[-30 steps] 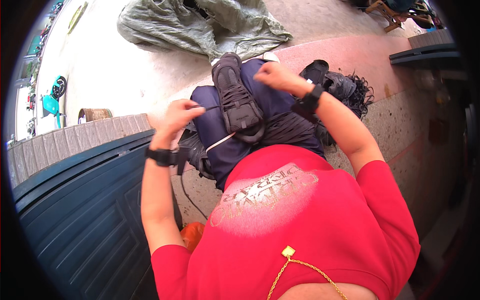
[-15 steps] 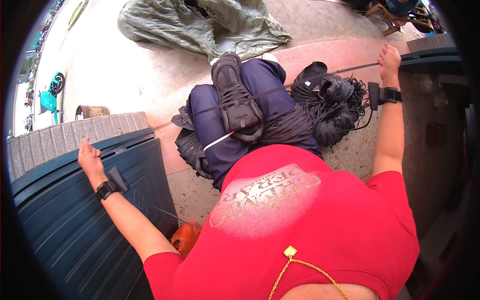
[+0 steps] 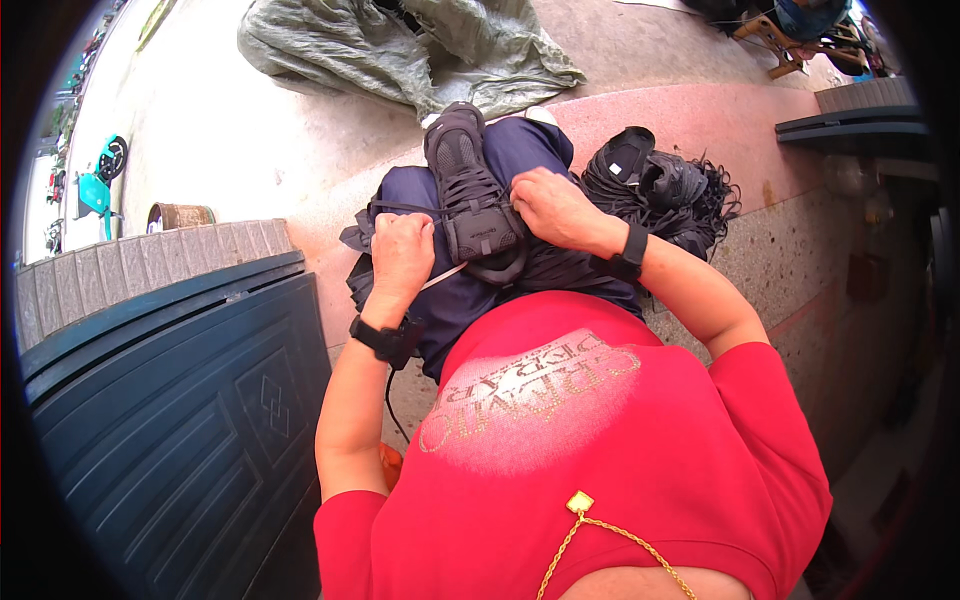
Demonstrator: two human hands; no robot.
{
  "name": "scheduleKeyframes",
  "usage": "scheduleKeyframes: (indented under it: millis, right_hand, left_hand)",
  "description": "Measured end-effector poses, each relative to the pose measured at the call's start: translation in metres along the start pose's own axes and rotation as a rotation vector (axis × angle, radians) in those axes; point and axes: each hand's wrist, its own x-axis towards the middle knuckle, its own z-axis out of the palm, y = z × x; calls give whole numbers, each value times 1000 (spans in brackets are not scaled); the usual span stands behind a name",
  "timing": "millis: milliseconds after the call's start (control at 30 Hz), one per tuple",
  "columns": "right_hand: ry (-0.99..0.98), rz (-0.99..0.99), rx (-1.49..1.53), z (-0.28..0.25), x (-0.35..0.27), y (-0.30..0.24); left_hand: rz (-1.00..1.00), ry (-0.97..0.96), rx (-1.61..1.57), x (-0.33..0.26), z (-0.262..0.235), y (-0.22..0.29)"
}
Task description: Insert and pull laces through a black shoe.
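Observation:
A black lace-up shoe (image 3: 466,180) rests on my lap between my thighs, its toe pointing away from me. My left hand (image 3: 402,255) is closed beside the shoe's left edge, gripping a black shoelace (image 3: 410,207) that runs across from the eyelets. On the opposite side my right hand (image 3: 560,208) pinches at the lacing, its fingertips against the shoe's edge. Most of the lace there is hidden by my fingers. Dark trousers (image 3: 405,185) cover my legs beneath the shoe.
Several black shoes with loose laces (image 3: 655,180) lie piled to my right. A blue panelled door (image 3: 180,420) stands at left and a grey-green sheet (image 3: 400,55) lies ahead. Farther off are a round tub (image 3: 180,217), a turquoise scooter (image 3: 98,190) and a wooden stool (image 3: 775,45).
Both hands have come inward from wide apart, where a lace stretched out to each side, and are now at the shoe. The shoe has stayed on my lap.

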Motion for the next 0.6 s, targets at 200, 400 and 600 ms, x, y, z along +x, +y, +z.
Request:
scheduleKeyframes:
  millis: [200,400,600]
  right_hand:
    - [80,33,-233,8,10,3]
    - [45,-9,-316,12,12,10]
    - [-30,-44,-432,6,9,-8]
  left_hand:
    - [1,-24,60,2,16,1]
    - [150,-59,83,7,8,2]
    - [235,4,192,7,10,9]
